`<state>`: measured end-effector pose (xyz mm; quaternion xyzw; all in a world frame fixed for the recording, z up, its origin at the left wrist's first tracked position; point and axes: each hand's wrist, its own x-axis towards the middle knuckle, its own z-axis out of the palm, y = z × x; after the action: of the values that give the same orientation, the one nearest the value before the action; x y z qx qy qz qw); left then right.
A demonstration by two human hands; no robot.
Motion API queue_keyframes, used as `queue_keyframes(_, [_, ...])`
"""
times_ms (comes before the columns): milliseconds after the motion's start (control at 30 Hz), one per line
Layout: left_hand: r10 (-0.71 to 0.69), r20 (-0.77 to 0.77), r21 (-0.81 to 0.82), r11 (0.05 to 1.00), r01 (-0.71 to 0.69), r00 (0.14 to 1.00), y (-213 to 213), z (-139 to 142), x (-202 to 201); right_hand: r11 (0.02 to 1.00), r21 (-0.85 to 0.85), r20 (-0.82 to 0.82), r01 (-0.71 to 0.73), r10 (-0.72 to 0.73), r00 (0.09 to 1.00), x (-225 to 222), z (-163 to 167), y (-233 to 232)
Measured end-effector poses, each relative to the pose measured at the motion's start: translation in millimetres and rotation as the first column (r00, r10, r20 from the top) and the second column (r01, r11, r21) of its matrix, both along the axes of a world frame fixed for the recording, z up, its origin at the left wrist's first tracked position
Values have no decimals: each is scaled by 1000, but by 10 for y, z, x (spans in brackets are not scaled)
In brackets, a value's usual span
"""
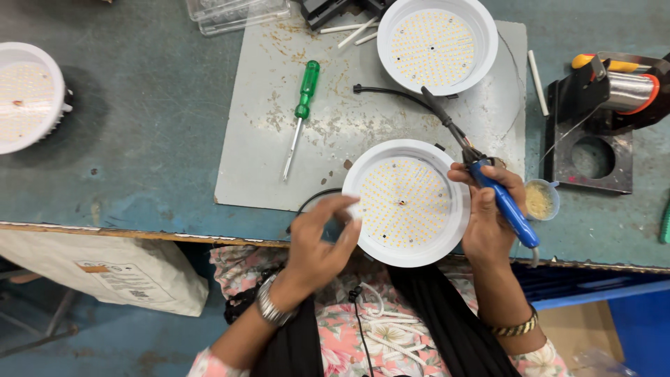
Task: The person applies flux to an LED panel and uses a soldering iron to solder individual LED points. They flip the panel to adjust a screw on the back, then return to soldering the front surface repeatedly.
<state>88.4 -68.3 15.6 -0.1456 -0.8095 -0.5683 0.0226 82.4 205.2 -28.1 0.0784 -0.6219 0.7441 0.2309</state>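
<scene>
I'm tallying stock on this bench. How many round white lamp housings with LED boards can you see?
3. One lamp sits at the bench's near edge between the left hand and right hand; a second lies at the top; a third is cut off at the left edge.

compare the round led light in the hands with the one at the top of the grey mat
The held light sits at the bench's near edge, gripped by the left hand and right hand; the far light lies untouched. The held light looks larger, being nearer the camera. Both are white, round, face up, with dotted LED panels.
</scene>
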Motion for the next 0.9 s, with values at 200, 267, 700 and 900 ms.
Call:
queue_keyframes(200, [-415, 381, 93, 906, 412, 826, -169, 101, 300, 995, -102, -43, -17, 12, 999, 9, -35, 7])
queue_keyframes(267, [-460, 219, 225, 882, 415, 860, -118, 116, 311, 988, -153, -38, -19, 13, 999, 64, -35, -25])
queue_keyframes(700, [-93, 19, -332, 939, 94, 995, -519, 277, -662, 977, 211, -146, -20, 52, 988, 360, 21, -146])
queue_keyframes(900, [-529, -259, -256, 844, 471, 808, 66, 221, -1365, 888, 454, -135, -74, 150, 979, 270, 40, -462])
